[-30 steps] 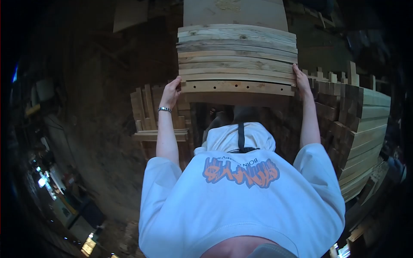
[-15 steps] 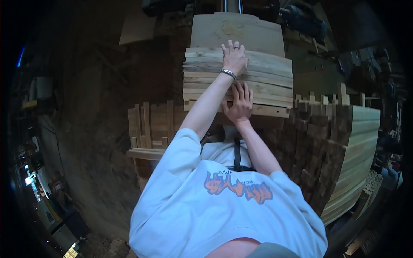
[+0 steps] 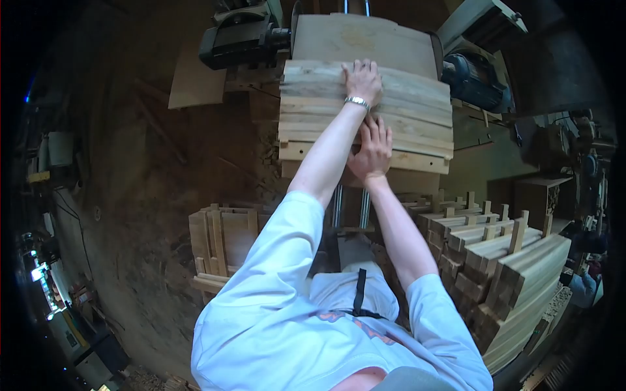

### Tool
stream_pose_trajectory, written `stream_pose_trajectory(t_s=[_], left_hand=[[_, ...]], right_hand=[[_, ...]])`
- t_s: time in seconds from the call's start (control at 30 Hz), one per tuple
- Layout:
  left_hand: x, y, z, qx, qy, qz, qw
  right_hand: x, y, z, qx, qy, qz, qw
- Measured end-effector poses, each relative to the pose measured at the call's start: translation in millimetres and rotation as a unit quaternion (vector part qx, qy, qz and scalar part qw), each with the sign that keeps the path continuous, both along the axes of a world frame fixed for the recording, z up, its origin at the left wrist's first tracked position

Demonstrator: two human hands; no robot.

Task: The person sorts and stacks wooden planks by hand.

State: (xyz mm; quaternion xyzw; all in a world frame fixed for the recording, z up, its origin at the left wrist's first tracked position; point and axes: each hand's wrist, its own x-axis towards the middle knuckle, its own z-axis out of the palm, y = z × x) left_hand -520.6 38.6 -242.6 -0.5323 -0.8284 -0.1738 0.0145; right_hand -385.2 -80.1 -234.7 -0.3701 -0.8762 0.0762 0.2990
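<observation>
A row of pale wooden boards (image 3: 414, 98) lies side by side across a flat panel (image 3: 339, 39). On the boards' far part rests my left hand (image 3: 363, 81), palm down, fingers a little apart, with a metal band at the wrist. Nearer to me, my right hand (image 3: 373, 153) lies against the near boards with its fingers spread and its thumb out to the left. Neither hand is wrapped round anything. A strip with holes (image 3: 417, 161) runs along the near edge of the boards.
Motors stand at the panel's left (image 3: 244, 42) and right (image 3: 479, 81), beside thin round discs. Metal rails (image 3: 365, 208) run beneath the panel. Stacked timber (image 3: 521, 274) stands at right, with a smaller wooden stack (image 3: 225, 238) at left. A loose sheet (image 3: 195, 78) is at far left.
The panel and boards have moved forward between the motors, with both hands still on the boards. The view has tilted, bringing the left motor, discs and near rails into clearer sight.
</observation>
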Motion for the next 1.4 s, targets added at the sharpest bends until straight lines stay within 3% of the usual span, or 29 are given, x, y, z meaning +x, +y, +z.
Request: stream_pose_trajectory(t_s=[0.17, 0.37, 0.53, 0.93, 1.23, 1.4], left_hand=[[-56.7, 96.3, -1.4, -0.021, 0.01, 0.021, 1.0], [-79.7, 144.6, -18.2, 0.003, -0.015, 0.023, 1.0], [-97.0, 181.5, -40.5, 0.036, 0.033, 0.026, 0.998], [-132.5, 216.0, -19.3, 0.037, 0.052, 0.019, 0.998], [-164.4, 252.9, -7.3, 0.005, 0.074, 0.008, 0.997], [-150.6, 233.7, -10.4, -0.025, 0.114, -0.015, 0.993]], right_hand=[[-57.8, 89.7, -13.6, 0.05, -0.01, -0.002, 0.999], [-75.9, 126.3, -16.8, 0.077, -0.017, 0.004, 0.997], [-88.9, 149.8, -18.0, 0.099, -0.018, 0.008, 0.995], [-124.0, 205.7, -22.7, 0.108, -0.034, 0.015, 0.993], [-158.9, 248.7, -24.4, 0.025, -0.069, -0.01, 0.997], [-146.2, 223.2, -20.8, -0.009, -0.075, -0.019, 0.997]])
